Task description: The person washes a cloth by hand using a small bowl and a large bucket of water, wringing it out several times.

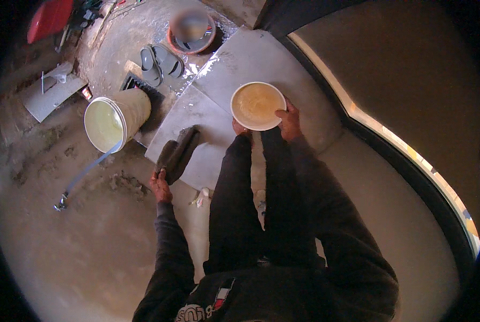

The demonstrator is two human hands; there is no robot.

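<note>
My right hand (pixel 290 120) grips the right rim of a round white bowl (pixel 258 105), its thumb over the edge; the bowl's inside looks tan, and I cannot tell whether that is liquid. Below the bowl's left edge shows a bare foot (pixel 240 128). To the left, my left hand (pixel 160 186) holds a pair of dark shoes (pixel 178 155) by one end, above the edge of pale floor slabs. A white plastic bucket (pixel 137 105) stands or leans left of the shoes, with a bluish hose (pixel 89 171) running from a metal tap (pixel 61 202) into its mouth.
Grey slide sandals (pixel 151 66) lie on wet ground near a floor grate (pixel 143 85). Beyond them is a reddish basin (pixel 189 51) with things in it. A grey board (pixel 54 96) lies at the left. A dark raised edge with a pale strip (pixel 350 106) curves along the right.
</note>
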